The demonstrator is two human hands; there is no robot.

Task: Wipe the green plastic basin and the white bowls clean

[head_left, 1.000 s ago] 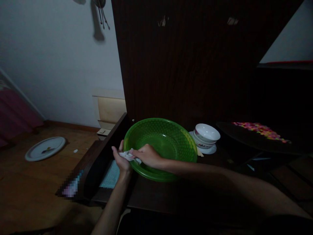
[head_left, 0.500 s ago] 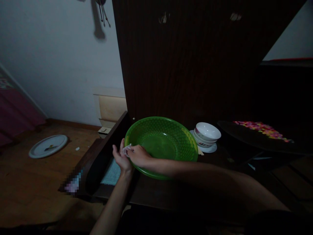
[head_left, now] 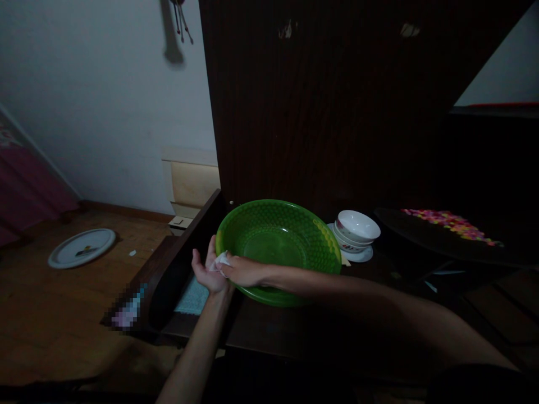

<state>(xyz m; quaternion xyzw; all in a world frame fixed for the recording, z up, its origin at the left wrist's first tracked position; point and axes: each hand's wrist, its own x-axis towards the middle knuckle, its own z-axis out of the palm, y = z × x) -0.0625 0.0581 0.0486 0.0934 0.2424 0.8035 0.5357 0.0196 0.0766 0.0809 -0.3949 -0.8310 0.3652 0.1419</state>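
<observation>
A large green plastic basin (head_left: pixel 290 235) stands on a dark wooden table (head_left: pixel 269 331). My left hand (head_left: pixel 206 272) is at the basin's near left rim, palm up and fingers spread. My right hand (head_left: pixel 242 271) reaches across and pinches a small crumpled white tissue (head_left: pixel 219 261), pressing it into the left palm. Both hands touch at the rim.
A stack of white bowls (head_left: pixel 356 230) on a saucer sits right of the basin. A dark tray with colourful pieces (head_left: pixel 450 221) lies further right. A teal cloth (head_left: pixel 194 294) lies in an open drawer at left. A white plate (head_left: pixel 81 247) rests on the wooden floor.
The tissue was spread along the basin's rim under both hands; now my right hand has bunched it and pushed it left into my upturned left palm.
</observation>
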